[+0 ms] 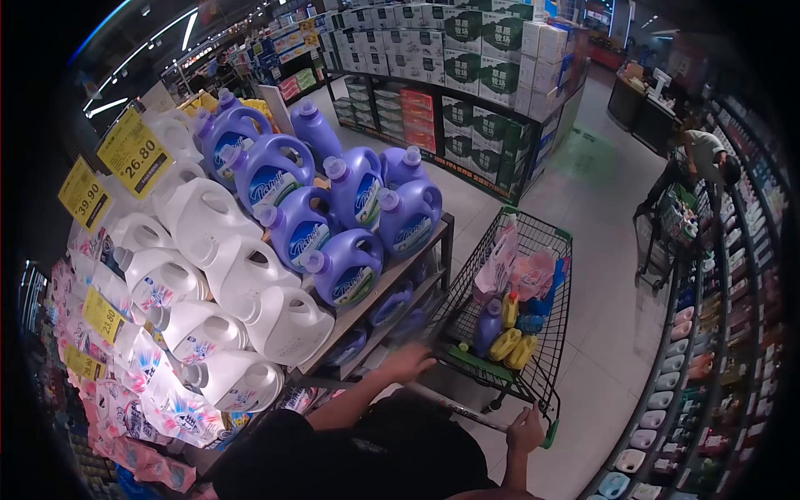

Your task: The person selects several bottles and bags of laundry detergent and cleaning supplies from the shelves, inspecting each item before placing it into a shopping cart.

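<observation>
My right hand (524, 429) is closed around the right end of the handle (454, 404) of a black wire shopping cart (557, 333) with green trim. Close to the handle's left end is my left hand (408, 363), a little blurred, with its fingers loosely stretched out and nothing visible in them. Inside the cart, a purple bottle (487, 327) stands beside yellow bottles (513, 347). Behind these lie a pink package (533, 273), a pale pink bag (497, 262) and something blue (557, 283).
At my left, a display holds purple detergent jugs (346, 267), white jugs (287, 325) and yellow price tags (133, 154). Stacked cartons (475, 75) stand ahead. A person (696, 162) bends over another cart (679, 212) at right, beside curved bottle shelves (708, 358). Tiled floor (604, 333) runs between.
</observation>
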Motion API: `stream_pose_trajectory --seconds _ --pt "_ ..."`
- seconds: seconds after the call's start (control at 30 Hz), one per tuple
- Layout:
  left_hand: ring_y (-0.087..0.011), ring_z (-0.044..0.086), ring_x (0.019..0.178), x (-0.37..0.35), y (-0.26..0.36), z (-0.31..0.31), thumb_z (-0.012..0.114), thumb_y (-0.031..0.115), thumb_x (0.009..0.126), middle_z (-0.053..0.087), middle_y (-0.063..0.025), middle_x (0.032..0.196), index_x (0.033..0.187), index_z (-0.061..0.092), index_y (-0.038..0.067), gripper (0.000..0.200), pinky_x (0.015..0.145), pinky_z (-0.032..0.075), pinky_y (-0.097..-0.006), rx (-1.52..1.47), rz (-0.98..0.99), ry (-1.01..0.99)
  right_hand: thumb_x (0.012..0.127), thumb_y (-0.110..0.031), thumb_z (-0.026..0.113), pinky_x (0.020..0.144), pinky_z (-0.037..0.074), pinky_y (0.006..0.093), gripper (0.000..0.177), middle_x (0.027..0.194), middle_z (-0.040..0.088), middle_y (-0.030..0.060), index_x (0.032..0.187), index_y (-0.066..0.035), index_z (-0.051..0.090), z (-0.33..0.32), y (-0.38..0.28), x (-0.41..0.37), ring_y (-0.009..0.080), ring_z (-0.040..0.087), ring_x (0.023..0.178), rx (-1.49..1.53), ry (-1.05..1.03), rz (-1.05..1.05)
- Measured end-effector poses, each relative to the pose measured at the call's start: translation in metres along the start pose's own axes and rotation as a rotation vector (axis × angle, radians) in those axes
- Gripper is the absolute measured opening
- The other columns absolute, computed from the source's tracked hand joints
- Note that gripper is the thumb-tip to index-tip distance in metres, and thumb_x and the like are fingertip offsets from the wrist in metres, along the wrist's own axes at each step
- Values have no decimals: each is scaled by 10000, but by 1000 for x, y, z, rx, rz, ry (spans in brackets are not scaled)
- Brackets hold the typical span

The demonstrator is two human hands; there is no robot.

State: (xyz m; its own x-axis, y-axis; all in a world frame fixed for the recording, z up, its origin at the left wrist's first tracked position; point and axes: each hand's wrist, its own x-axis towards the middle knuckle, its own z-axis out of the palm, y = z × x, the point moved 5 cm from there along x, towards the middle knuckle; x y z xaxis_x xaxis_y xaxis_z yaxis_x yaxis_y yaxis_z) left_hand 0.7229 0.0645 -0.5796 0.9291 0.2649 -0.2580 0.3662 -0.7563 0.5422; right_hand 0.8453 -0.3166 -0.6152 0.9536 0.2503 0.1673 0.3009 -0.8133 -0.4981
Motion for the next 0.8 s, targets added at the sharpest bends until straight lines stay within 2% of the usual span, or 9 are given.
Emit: stream_pose_trajectory --seconds 0.07,0.17,0.2,0.3,0.33,0.43,0.6,0.7,0.8 --pt "-414 579 1227 15 3 4 525 485 1046 645 -232 1270 1232 679 32 514 1064 454 -501 -6 12 51 1013 -251 571 665 566 399 271 1300 718 113 1050 -65 764 7 9 17 317 736 752 9 29 1" --pt "-412 579 1225 39 6 6 527 475 1041 647 -218 1278 1219 692 54 486 1054 462 -508 27 33 83 1012 -264 578 644 554 386 264 1297 720 111 1000 -84 769 10 17 46 301 726 721 36 -4 29" --pt "-348 533 1332 48 9 3 543 481 1037 630 -171 1370 1325 631 31 541 1103 456 -464 70 -27 -5 1016 -299 586 633 545 381 275 1305 717 104 973 -99 770 11 18 57 290 719 704 31 -26 61" --pt "-354 541 1326 72 20 -11 546 496 1030 629 -174 1368 1370 607 39 573 1086 468 -472 7 -59 49 1034 -355 571 658 550 388 325 1200 761 96 1022 -105 779 19 20 91 282 723 715 46 -18 54" --pt "-364 551 1313 83 22 -14 542 489 1029 626 -188 1354 1363 617 45 560 1081 472 -481 1 -59 56 1056 -428 525 693 557 403 402 1047 794 83 1086 -123 785 20 18 105 284 740 758 76 -44 127" --pt "-382 576 1280 115 17 -17 538 481 1024 622 -214 1323 1345 639 55 543 1068 481 -495 -9 -70 69 1072 -471 467 723 562 424 465 920 796 71 1132 -133 782 30 13 141 301 754 816 55 -20 210" --pt "-367 610 1236 178 6 -29 577 485 998 639 -198 1289 1331 653 40 560 1040 502 -477 15 -48 120 1076 -493 429 743 564 452 507 915 790 81 1124 -128 778 56 8 206 330 753 849 -54 -40 193" --pt "-366 599 1239 212 9 -37 581 471 1015 641 -178 1284 1308 646 24 539 1032 497 -477 -8 -49 133 1075 -451 434 754 567 456 471 982 781 134 1227 -145 758 69 9 247 345 745 855 -45 -90 164" --pt "-372 605 1227 250 6 -53 581 470 1015 637 -181 1287 1315 640 17 547 1029 499 -479 -16 -43 146 1079 -482 416 757 565 448 486 933 789 82 1202 -159 758 78 -2 293 328 752 862 -45 -106 193"
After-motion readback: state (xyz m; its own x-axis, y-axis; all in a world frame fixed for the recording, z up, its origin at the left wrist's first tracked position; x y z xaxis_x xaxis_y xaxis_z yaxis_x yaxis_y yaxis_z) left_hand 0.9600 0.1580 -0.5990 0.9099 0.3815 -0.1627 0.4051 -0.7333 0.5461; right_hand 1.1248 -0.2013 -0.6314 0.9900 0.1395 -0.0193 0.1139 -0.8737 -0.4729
